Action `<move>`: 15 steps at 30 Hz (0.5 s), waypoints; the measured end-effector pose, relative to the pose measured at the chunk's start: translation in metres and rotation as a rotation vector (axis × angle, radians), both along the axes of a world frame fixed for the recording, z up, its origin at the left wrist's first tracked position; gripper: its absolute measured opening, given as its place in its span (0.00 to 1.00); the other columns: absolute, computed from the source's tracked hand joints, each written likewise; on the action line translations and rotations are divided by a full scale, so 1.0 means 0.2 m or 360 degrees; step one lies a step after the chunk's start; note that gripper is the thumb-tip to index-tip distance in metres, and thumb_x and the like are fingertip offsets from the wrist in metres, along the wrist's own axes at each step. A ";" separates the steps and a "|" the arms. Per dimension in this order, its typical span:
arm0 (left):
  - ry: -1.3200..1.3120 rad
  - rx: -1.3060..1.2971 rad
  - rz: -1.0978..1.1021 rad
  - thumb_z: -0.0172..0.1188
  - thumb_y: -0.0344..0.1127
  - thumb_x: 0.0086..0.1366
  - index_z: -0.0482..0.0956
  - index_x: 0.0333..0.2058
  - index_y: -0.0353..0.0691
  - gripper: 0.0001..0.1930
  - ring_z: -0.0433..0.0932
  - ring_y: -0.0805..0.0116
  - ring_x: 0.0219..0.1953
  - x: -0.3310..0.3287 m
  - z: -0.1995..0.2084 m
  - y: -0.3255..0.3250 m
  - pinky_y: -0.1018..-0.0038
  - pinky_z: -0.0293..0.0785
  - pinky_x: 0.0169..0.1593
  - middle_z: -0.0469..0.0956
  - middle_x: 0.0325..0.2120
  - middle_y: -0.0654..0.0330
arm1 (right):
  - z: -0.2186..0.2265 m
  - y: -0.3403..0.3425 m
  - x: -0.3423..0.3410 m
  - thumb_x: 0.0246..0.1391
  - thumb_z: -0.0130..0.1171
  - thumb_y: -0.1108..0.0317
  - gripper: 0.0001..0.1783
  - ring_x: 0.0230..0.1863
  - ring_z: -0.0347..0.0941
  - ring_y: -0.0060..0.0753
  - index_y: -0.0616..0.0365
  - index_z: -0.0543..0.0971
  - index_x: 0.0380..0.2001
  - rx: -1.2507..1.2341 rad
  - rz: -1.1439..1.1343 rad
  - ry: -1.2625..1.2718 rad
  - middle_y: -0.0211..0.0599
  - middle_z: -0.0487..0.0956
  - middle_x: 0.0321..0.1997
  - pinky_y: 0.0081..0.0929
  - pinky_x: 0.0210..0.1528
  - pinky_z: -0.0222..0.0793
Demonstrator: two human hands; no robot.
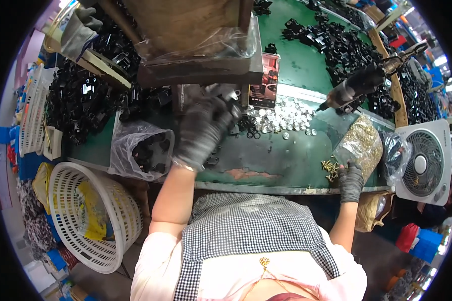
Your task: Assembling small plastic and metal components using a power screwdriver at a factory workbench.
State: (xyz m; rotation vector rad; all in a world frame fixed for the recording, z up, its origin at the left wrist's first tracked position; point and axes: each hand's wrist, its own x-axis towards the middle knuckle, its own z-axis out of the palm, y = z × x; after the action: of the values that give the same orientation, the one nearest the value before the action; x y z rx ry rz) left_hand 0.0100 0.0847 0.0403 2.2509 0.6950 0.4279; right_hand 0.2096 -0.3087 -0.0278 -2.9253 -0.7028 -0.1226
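Note:
My left hand (201,128), in a dark grey glove, is raised to a fixture under a bulky brown machine housing (201,70). Its fingers are blurred but look curled round something with a silvery glint, whose kind I cannot make out. At the table's front edge, my gloved right hand (350,181) has its fingers bent together beside small brass screws (330,169). Whatever its fingertips may hold is too small to see. More brass pieces fill a clear plastic bag (364,143) just beyond that hand. Round silvery pieces (286,118) lie heaped between my hands, with small black rings (253,134) next to them.
A powered screwdriver (354,88) hangs over the right side. Black parts (336,47) are piled at back right, others (78,103) at left. An open plastic bag (140,150) sits front left, above a white basket (85,215). A fan (421,163) stands far right.

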 end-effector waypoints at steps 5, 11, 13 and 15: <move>0.0484 0.1055 -0.0805 0.62 0.30 0.52 0.76 0.37 0.38 0.12 0.77 0.60 0.39 0.13 -0.16 -0.49 0.65 0.73 0.46 0.77 0.32 0.55 | -0.14 -0.06 0.00 0.50 0.60 0.66 0.11 0.39 0.73 0.55 0.57 0.78 0.36 0.0079 0.0063 0.0040 0.50 0.77 0.37 0.45 0.43 0.70; -0.0208 0.0494 -0.0435 0.65 0.38 0.51 0.77 0.38 0.38 0.16 0.76 0.53 0.38 0.11 -0.23 -0.32 0.63 0.73 0.44 0.76 0.34 0.52 | -0.11 0.12 -0.12 0.48 0.62 0.69 0.09 0.36 0.75 0.51 0.57 0.80 0.35 0.0263 0.0201 0.0164 0.46 0.79 0.33 0.43 0.41 0.70; -0.0073 0.0650 -0.0032 0.66 0.39 0.51 0.79 0.38 0.40 0.16 0.76 0.52 0.36 0.09 -0.31 -0.19 0.62 0.74 0.42 0.76 0.33 0.51 | -0.12 0.18 -0.12 0.47 0.62 0.70 0.09 0.36 0.74 0.53 0.56 0.80 0.34 0.0343 0.0355 0.0200 0.46 0.78 0.32 0.45 0.40 0.70; 0.0114 0.0595 -0.0014 0.66 0.39 0.52 0.79 0.38 0.40 0.15 0.77 0.52 0.37 0.06 -0.34 -0.15 0.62 0.74 0.42 0.77 0.33 0.51 | -0.11 0.28 -0.13 0.47 0.62 0.71 0.08 0.36 0.75 0.53 0.56 0.80 0.34 0.0371 0.0449 0.0217 0.46 0.78 0.32 0.45 0.40 0.70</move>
State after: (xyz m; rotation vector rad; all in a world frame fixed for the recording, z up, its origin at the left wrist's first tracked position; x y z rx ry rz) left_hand 0.0226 0.0544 -0.0279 2.6304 0.6852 0.5092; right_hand 0.1844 -0.2533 -0.0504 -2.5572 -0.9941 0.0226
